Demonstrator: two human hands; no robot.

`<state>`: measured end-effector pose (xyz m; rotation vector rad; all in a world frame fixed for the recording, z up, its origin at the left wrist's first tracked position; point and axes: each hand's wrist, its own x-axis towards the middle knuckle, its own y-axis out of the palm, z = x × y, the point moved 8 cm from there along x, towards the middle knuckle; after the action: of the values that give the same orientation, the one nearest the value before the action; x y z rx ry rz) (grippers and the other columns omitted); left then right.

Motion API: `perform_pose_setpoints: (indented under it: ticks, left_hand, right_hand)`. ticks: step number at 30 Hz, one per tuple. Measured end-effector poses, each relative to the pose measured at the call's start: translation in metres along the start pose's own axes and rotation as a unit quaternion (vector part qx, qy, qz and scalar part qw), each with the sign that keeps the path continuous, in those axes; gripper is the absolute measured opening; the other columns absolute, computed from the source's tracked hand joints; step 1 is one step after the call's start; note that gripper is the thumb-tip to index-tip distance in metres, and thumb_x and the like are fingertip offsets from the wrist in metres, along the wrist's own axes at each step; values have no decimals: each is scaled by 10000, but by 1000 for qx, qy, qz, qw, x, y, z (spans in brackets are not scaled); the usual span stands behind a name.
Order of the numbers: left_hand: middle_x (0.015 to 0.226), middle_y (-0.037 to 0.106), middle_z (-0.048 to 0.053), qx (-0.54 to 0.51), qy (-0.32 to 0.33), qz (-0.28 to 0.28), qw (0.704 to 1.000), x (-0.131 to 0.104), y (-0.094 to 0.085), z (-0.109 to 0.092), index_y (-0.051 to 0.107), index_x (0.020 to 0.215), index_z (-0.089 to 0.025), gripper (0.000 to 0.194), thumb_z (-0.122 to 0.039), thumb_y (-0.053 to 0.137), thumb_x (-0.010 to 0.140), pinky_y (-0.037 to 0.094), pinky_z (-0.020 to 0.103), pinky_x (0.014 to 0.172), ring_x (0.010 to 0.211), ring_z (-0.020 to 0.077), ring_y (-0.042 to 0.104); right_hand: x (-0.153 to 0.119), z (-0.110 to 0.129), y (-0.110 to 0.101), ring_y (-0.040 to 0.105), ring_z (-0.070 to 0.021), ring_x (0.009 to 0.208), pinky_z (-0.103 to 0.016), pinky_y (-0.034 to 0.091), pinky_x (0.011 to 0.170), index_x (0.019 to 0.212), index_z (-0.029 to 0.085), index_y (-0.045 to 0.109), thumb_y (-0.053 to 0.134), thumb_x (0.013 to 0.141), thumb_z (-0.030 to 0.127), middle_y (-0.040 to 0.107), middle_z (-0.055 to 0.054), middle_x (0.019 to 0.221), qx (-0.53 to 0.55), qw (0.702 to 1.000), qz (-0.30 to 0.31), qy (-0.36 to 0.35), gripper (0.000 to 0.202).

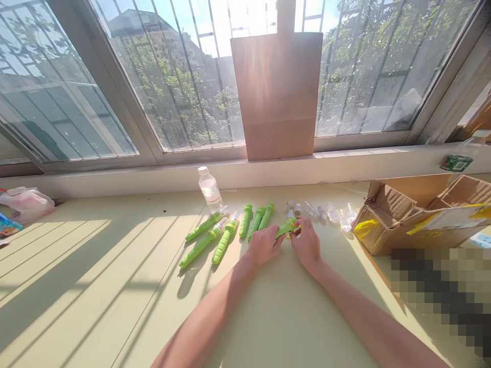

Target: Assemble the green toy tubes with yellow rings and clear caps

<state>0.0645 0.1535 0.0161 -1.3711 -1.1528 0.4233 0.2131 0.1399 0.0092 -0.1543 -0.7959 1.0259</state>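
Note:
My left hand (264,245) is closed round a green ribbed plastic tube (284,228), which it holds at a slant above the table. At the tube's upper right end, the fingers of my right hand (307,242) are closed by a yellow band. Left of my hands lie three more green tubes (245,222), without clear tops. Farther left, several others (225,241) have clear ends fitted. Small clear plastic pieces (332,215) stand and lie beyond my right hand.
A plastic bottle with a white cap (209,188) stands behind the tubes. Cardboard boxes with yellow tape (402,225) are at the right. A cardboard sheet (279,97) leans on the barred window. A pinkish plastic bag (32,205) lies at far left on the pale table (115,286).

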Motion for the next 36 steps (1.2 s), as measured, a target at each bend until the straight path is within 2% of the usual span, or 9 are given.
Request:
perform_pose_setpoints:
  ticks: [4,7,12,16,24,32,36]
  left_hand:
    - [877,745,73,0,-10,19,1000,0,1,0,642,1155,-204,367,-461,426,1006,504,327,672,764,234,696]
    - [866,743,69,7,-30,25,999,0,2,4,640,1157,-211,336,-458,507,973,498,326,661,749,240,696]
    - [872,745,61,24,-43,13,999,0,6,8,646,1137,-227,241,-343,549,949,493,317,653,768,239,703]
    - [888,744,65,35,-26,-11,999,0,6,7,669,1051,-238,211,-368,531,960,501,316,675,809,230,700]
    - [852,714,78,57,28,-32,997,-1,-1,-3,681,993,-225,301,-408,442,1004,490,316,689,815,225,673]
    - [902,725,78,48,5,5,999,1,3,-1,648,1046,-222,291,-404,424,1018,493,308,656,824,230,687]
    - [953,733,64,44,-15,16,999,1,4,3,629,1123,-233,246,-403,512,988,485,304,638,782,221,690]
  right_hand:
    - [0,-1,1,617,-147,619,-281,400,517,873,249,454,463,747,227,654,-71,1160,-9,1000,1,-2,128]
    - [-1,-1,2,616,-147,625,-274,394,510,863,249,459,467,754,219,662,-70,1148,-16,1000,3,-7,113]
    - [-1,1,1,616,-138,618,-265,392,496,866,246,465,477,773,231,658,-68,1165,-17,1000,0,-10,95]
    - [-1,4,-1,621,-139,615,-266,395,493,880,243,474,476,768,233,650,-75,1183,-10,1000,-8,-12,112]
    - [-1,2,1,625,-143,619,-274,395,497,878,240,474,484,770,248,641,-75,1168,-12,1000,-2,-5,109]
    - [-1,5,-1,626,-151,627,-284,413,499,851,241,503,490,819,283,663,-79,1161,-10,1000,-7,-14,54]
    - [-2,2,2,616,-147,620,-284,409,502,856,246,489,496,814,277,656,-68,1168,-16,1000,7,-4,53]
